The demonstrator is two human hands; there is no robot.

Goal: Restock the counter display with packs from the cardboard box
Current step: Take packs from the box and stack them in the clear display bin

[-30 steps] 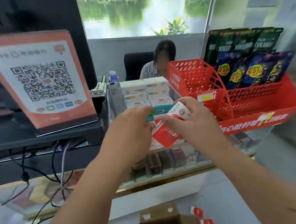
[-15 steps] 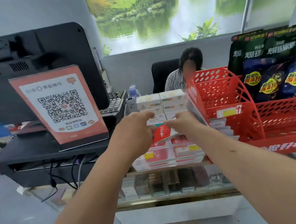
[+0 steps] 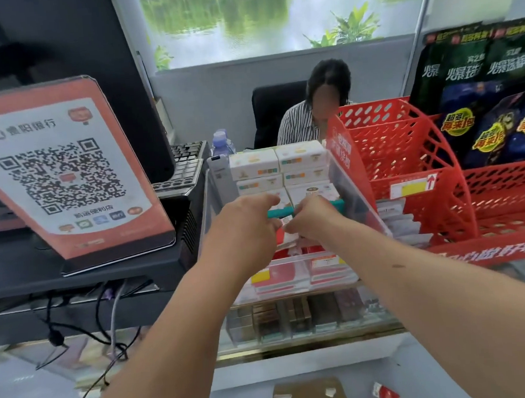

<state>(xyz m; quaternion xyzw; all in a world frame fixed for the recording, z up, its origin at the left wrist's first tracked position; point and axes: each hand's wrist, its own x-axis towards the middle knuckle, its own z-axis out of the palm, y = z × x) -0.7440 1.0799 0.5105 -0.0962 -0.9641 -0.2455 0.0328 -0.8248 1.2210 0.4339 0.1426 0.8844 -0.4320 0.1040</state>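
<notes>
Left hand point(image 3: 244, 228), right hand point(image 3: 314, 218) tight around red pack point(image 3: 287, 236) (now deeper in display point(image 3: 353, 201))

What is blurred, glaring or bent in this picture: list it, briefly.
Head view, light: even and soft, shadows faint. Head view, distortion: the wide lens leans the pole and the monitor apart. Head view, blur: snack bags, left hand, right hand and the pack between them are soft; the cardboard box is fuzzy. Head view, glare: pale sheen on the clear display wall.
</notes>
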